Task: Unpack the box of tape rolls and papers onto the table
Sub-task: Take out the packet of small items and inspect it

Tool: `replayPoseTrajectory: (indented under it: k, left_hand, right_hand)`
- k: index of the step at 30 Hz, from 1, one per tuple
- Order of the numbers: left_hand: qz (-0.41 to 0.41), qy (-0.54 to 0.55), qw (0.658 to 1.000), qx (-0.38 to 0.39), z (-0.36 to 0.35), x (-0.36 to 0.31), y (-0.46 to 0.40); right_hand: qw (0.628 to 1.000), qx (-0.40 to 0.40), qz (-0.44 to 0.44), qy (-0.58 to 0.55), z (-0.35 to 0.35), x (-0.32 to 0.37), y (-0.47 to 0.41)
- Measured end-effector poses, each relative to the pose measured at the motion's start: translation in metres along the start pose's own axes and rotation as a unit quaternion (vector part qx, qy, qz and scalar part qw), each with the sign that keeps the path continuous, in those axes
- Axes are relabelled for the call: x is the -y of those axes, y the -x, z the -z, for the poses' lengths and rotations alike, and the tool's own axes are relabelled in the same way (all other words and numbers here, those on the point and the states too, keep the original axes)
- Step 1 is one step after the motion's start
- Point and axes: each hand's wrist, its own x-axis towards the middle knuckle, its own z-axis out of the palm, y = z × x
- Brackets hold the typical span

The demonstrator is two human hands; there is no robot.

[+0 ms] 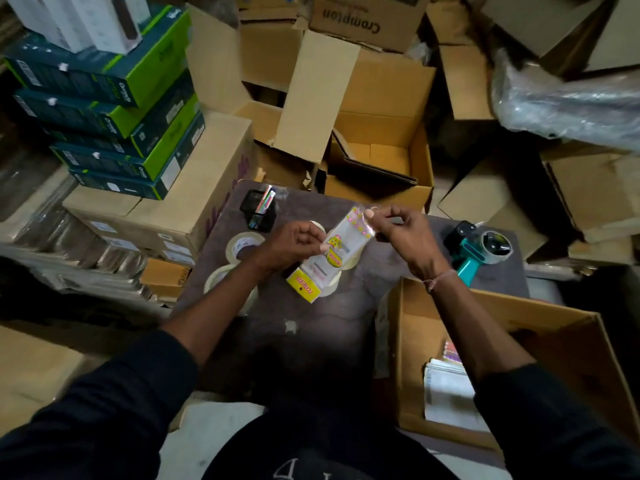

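**Clear packet held over counter, box at right**

Counter (346, 317): dark grey top, ringed by stacked cartons.
Box (512, 310): open brown carton at the counter's near right corner; papers (446, 393) lie flat inside, under the right forearm.
Tape dispenser (481, 249): teal handle, on the counter's right edge beyond the box.
Tape rolls (242, 245): pale rolls, on the counter left of and beneath the hands.
Pen holder (259, 211): black, at the far edge.
Packet (341, 249): clear sleeve with yellow header, held above the counter between both hands.
Left hand (298, 242): fingers pinched on the packet's left edge.
Right hand (401, 233): fingers pinched on the packet's top corner.
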Motion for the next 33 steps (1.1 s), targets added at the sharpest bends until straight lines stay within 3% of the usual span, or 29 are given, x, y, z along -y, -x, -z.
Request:
replayPoseTrajectory:
  k: [6,22,24,28,30,33]
  left_hand:
    - [-0.038,-0.045,0.998,-0.021,-0.041,-0.016,-0.016]
    - [-0.136,-0.105,0.985,-0.011,-0.188,-0.055,-0.097]
    - [-0.168,-0.174,0.969,-0.046,-0.211,-0.058,-0.105]
    - [-0.209,-0.362,0.899,-0.129,-0.264,-0.066,-0.105]
    - [-0.224,-0.381,0.891,-0.103,-0.291,-0.068,-0.103]
    - [-0.201,-0.357,0.91,0.061,-0.322,-0.065,-0.107]
  right_hand:
    - [0.996,-0.012,0.057,0.067,0.041,-0.002,0.019]
    - [0.977,-0.039,-0.001,0.21,0.202,-0.043,0.048]
    - [0.977,-0.066,-0.011,0.202,0.221,-0.054,0.054]
    - [0.957,-0.212,-0.038,0.194,0.275,-0.072,0.063]
    - [0.937,-0.269,-0.036,0.22,0.308,-0.08,0.066]
    - [0.89,-0.318,-0.059,0.321,0.352,-0.096,0.07]
